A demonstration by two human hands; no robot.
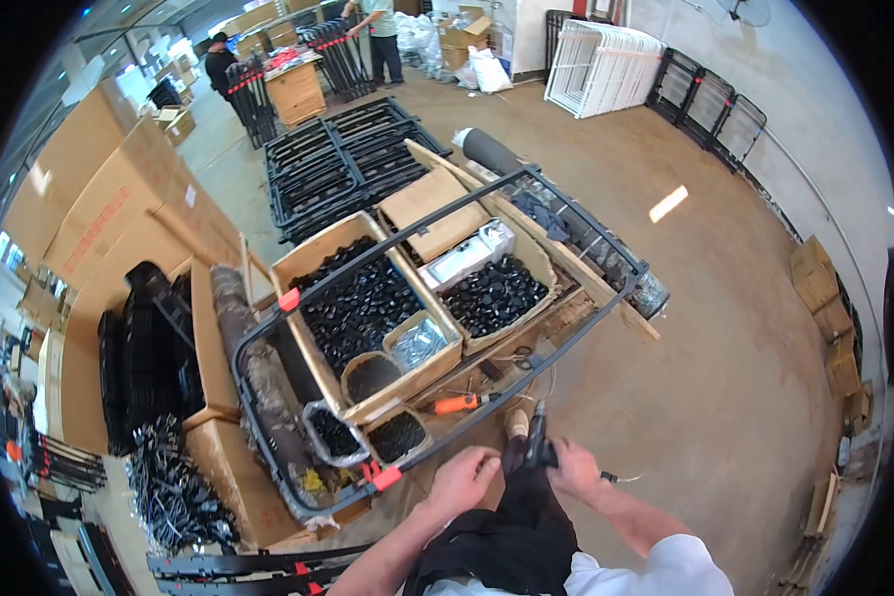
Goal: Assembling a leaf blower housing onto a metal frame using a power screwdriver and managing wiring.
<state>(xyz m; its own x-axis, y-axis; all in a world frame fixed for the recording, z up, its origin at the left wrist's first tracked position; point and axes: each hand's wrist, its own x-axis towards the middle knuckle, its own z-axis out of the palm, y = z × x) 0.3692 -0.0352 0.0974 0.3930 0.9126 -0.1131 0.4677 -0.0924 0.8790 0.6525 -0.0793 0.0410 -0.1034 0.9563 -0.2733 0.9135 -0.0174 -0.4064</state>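
The right grip (572, 471) is wrapped around a black power driver (538, 443), just off the near edge of the bench (566, 316); the left grip (464, 479) curls loosely, contents untellable.

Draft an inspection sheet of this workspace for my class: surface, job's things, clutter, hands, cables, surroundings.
Surface: open brown cardboard boxes beside a long pale wooden plank.
Job's things: black gun-shaped power tool; black metal tube frame with red fittings, spanning the boxes; small black parts filling two boxes.
Clutter: orange-bodied handheld tool near the frame's lower side.
Hands: right hand grips the power tool; left hand looks empty.
Cables: nothing seen for certain.
Surroundings: brown floor, stacked white metal racks, two people in the background.
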